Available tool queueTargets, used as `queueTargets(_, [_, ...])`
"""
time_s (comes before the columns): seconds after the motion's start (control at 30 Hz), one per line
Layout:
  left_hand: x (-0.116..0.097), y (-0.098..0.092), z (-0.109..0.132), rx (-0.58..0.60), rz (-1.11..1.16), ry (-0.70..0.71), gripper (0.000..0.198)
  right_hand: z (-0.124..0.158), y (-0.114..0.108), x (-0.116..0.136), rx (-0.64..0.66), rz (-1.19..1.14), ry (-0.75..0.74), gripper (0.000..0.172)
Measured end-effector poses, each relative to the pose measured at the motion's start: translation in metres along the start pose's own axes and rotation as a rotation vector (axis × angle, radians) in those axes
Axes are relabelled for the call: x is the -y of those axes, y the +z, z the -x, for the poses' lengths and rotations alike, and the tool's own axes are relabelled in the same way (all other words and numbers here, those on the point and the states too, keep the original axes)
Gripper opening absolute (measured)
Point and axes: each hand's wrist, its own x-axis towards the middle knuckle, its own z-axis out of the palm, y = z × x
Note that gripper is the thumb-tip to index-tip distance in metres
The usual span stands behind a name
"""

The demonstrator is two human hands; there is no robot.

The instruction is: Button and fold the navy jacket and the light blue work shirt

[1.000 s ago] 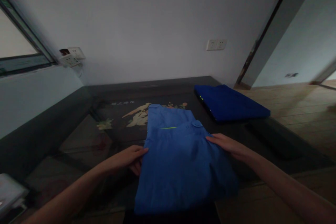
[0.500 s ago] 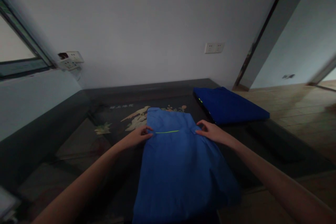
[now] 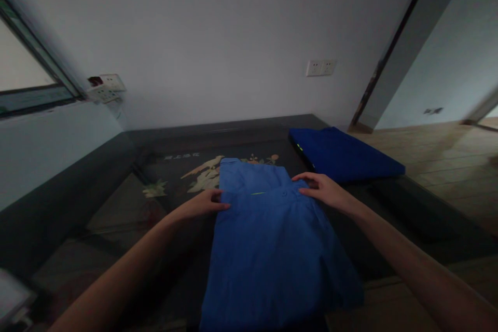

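A blue garment (image 3: 268, 249) lies on the dark table, its upper part laid in a fold with a small button and a thin yellow-green line showing at the crease. At the left edge of that fold, my left hand (image 3: 208, 203) has the cloth between thumb and forefinger, the fingertip partly hidden by fabric. My right hand (image 3: 324, 192) grips the opposite edge near the button, thumb on top and fingers at the corner. The lower part of the garment spreads toward me, with loose wrinkles on the right.
A darker blue folded cloth (image 3: 346, 155) lies on the dark table (image 3: 116, 187) at the back right. Flower and bird decoration marks the tabletop behind the garment. The wall (image 3: 218, 52) stands behind, with sockets (image 3: 321, 67) on it. Wooden floor (image 3: 436, 150) shows at the right.
The yellow-green line has shortened at the crease, and a button has come into view beside my right hand. My right hand has shifted slightly right and up; the left has moved little.
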Motion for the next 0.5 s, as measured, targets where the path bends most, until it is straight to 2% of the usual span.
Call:
queueTargets(0.1, [-0.003, 0.003, 0.006, 0.079, 0.080, -0.001, 0.037, 0.005, -0.006, 0.015, -0.035, -0.085, -0.035, 0.036])
queueTargets(0.2, [-0.004, 0.002, 0.015, -0.005, 0.132, 0.056, 0.039, 0.009, -0.013, 0.026, -0.045, -0.160, -0.022, 0.041])
queueTargets(0.3, [-0.012, -0.001, 0.025, -0.096, 0.230, 0.035, 0.046, 0.007, -0.024, 0.038, -0.067, -0.201, -0.042, 0.045])
queueTargets(0.4, [-0.029, -0.011, 0.023, -0.186, 0.285, 0.060, 0.051, -0.008, -0.038, 0.049, -0.119, -0.188, -0.097, 0.042])
queueTargets(0.5, [-0.045, -0.030, 0.000, -0.245, 0.328, 0.157, 0.049, -0.042, -0.052, 0.055, -0.145, -0.197, -0.154, 0.038])
